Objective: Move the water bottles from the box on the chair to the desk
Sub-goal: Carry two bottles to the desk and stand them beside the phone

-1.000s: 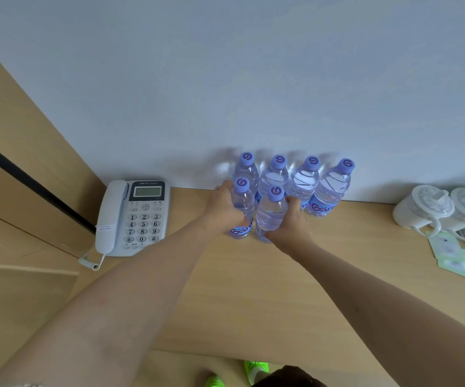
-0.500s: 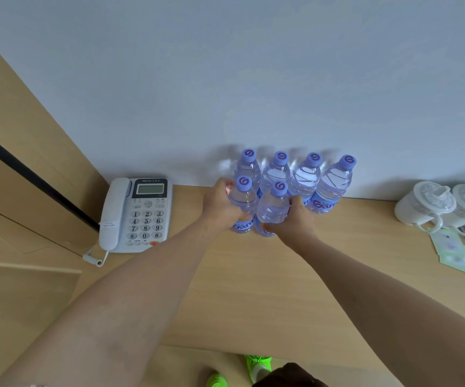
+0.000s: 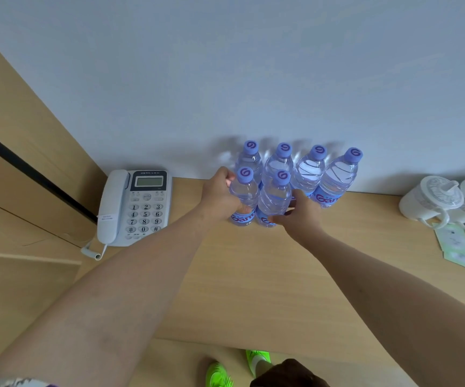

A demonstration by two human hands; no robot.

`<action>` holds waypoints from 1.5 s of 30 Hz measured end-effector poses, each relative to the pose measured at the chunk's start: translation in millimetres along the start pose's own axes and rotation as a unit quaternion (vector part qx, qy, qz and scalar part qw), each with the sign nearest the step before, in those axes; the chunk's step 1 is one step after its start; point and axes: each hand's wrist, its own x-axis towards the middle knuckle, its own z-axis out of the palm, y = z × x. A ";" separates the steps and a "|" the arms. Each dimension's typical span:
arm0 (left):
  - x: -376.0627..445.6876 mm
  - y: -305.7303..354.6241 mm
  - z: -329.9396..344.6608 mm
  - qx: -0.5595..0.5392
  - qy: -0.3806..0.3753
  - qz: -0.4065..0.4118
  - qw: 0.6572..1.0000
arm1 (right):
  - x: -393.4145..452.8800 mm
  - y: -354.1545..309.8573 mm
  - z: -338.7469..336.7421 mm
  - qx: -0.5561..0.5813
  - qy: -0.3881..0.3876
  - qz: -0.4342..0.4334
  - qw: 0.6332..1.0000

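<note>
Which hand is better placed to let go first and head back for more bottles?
Probably the right hand. Its fingers look loosened around the front right bottle, which stands on the desk. The left hand is wrapped around the front left bottle.

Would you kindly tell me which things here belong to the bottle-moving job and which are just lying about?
Job: six water bottles on the desk; the left hand and right hand each hold a front one.

Lying about: telephone, two white lidded cups, green packets.
</note>
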 end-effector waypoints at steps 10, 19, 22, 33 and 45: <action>3.7 -2.0 -3.1 0.001 -0.015 -0.003 1.000 | -0.7 -7.2 -1.7 -0.028 -0.016 -0.015 0.999; 0.7 -0.5 -3.1 -0.004 -0.017 -0.005 1.000 | 1.8 -0.1 -7.9 0.003 -0.042 -0.009 0.999; 2.1 0.6 -4.1 -0.001 -0.023 -0.009 1.000 | 4.3 2.0 -5.8 -0.014 -0.028 -0.009 0.999; -9.2 1.8 -0.8 0.111 0.040 0.077 0.990 | -1.6 -7.3 -11.7 -0.121 -0.052 0.012 0.991; -81.4 87.9 11.2 0.188 0.090 0.366 0.907 | -126.0 -22.4 -90.9 -0.129 0.132 0.018 0.983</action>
